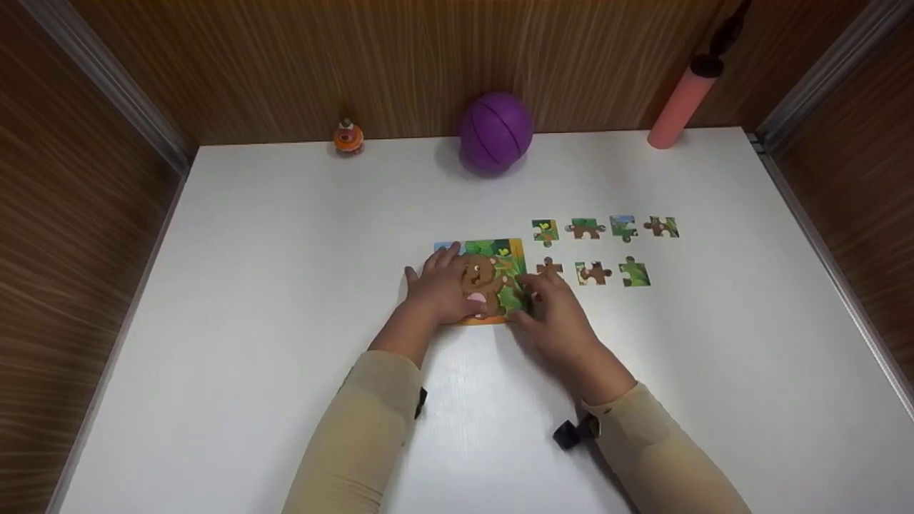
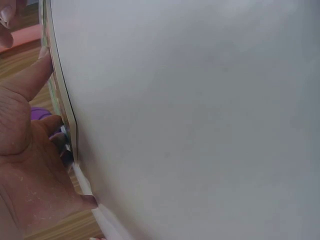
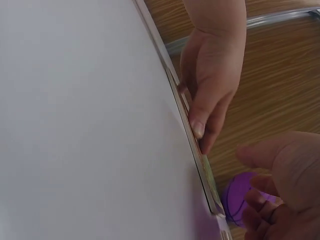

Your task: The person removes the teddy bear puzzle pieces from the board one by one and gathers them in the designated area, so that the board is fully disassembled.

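No text, label, brand, number or sign can be read in any view. Only pictures are printed on the puzzle [image 1: 493, 275] under the hands and on the loose pieces [image 1: 593, 273] beside it: a cartoon bear and green leaves, without lettering.

Open counter [image 1: 285, 285] left of the puzzle board [image 1: 493, 250]; loose puzzle pieces [image 1: 593, 273] just right, purple ball [image 1: 495, 132] behind.

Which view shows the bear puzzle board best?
The head view: the puzzle board lies flat on the table, picture visible, under both hands. Both wrist views show only its thin edge.
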{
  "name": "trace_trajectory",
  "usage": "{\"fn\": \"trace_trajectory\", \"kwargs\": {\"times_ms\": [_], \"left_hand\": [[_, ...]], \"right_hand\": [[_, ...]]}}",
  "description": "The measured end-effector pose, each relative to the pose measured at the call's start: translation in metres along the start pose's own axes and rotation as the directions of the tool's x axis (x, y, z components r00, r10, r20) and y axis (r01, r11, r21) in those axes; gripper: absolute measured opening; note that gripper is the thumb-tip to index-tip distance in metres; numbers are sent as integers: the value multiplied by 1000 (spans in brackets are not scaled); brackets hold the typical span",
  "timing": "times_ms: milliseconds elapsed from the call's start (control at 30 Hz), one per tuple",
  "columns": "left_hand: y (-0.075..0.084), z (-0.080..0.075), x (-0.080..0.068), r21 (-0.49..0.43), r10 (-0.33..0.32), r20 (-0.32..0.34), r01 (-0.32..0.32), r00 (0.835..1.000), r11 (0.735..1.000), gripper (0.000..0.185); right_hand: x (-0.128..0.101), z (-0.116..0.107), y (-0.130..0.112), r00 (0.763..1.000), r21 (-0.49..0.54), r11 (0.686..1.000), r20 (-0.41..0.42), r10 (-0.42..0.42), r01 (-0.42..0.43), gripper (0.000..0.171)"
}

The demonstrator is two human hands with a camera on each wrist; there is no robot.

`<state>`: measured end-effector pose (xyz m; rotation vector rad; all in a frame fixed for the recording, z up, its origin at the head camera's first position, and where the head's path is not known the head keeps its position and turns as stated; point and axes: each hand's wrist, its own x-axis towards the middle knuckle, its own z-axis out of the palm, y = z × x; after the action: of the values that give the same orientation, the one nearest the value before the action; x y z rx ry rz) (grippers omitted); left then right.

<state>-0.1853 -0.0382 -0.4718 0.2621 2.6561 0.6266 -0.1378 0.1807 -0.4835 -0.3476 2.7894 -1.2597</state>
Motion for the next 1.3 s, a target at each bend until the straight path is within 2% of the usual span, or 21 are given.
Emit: {"fn": "trace_trajectory", "kwargs": {"times_ms": [167,267,500,767,1033,1300], "left_hand": [[1,0,1,20,-6,-3,6,1000,1000,92],[1,0,1,27,-10,-3,11,1000,1000,91],[1,-1,-1,17,-2,-4,3,1000,1000,94],[-4,-2,-2,-10,36,12,-36,999,999,97],[-10,-11,-4,-52,79,76,-75,994,996,100],[-15,-14,-2,-82,97,99,-90,990,993,102]], "right_hand": [[2,12,-5,999,-3,1000,41,-21,21,49],[4,18,-6,998,-47,998,49,-39,41,49],[7,27,-10,1000,-140,990,29,0,4,37],[11,28,-10,998,-159,986,47,52,-44,39],[12,28,-7,997,-135,989,50,58,-51,42],[14,27,-6,997,-129,990,56,60,-53,42]]}}
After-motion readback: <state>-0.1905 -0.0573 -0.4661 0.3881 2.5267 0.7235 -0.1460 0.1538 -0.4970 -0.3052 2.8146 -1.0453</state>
